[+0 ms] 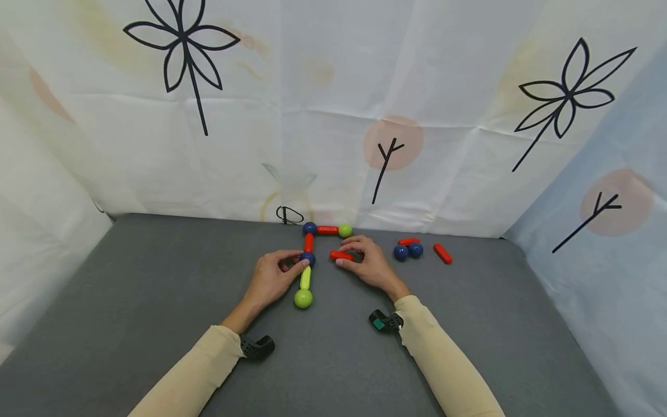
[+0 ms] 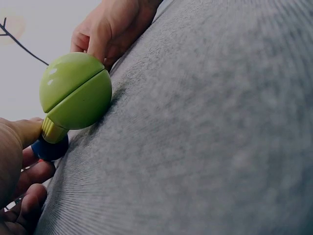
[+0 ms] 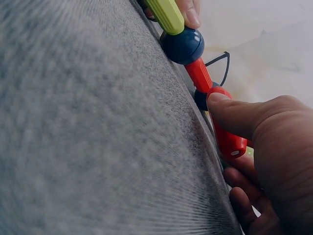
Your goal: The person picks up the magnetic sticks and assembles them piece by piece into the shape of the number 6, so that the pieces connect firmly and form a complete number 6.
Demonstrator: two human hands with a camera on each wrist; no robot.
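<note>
On the grey table lies a joined chain of balls and rods. A green ball ends it nearest me, followed by a yellow-green rod and a blue ball. From there a red rod runs to a far blue ball, then another red rod leads right to a second green ball. My left hand pinches the middle blue ball between thumb and fingers. To its right, my right hand grips a loose red rod by thumb and fingers, its near end pointing toward that blue ball.
Right of my right hand lie two blue balls close together, with a red rod behind them. Another red rod lies further right. A white patterned cloth hangs along the table's far edge.
</note>
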